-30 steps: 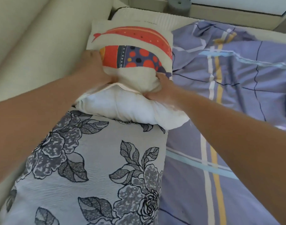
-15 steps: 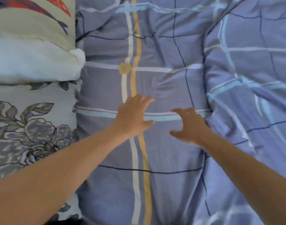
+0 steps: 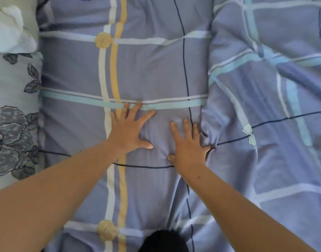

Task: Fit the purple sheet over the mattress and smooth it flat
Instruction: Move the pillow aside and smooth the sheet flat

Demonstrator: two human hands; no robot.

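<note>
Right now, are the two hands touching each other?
Apart. The head view shows a strip of bare purple sheet between the left hand and the right hand, both pressed flat on it.

Soft even daylight, faint shadows, slight blur, wide-angle edge stretch.

Sheet (image 3: pixel 156 70): matt woven cloth, smooth at centre, creased toward the right edge. Floral pillow (image 3: pixel 10 124) at the left edge: matt, finely crinkled cloth. White pillow (image 3: pixel 6 33): soft matt cloth.
</note>
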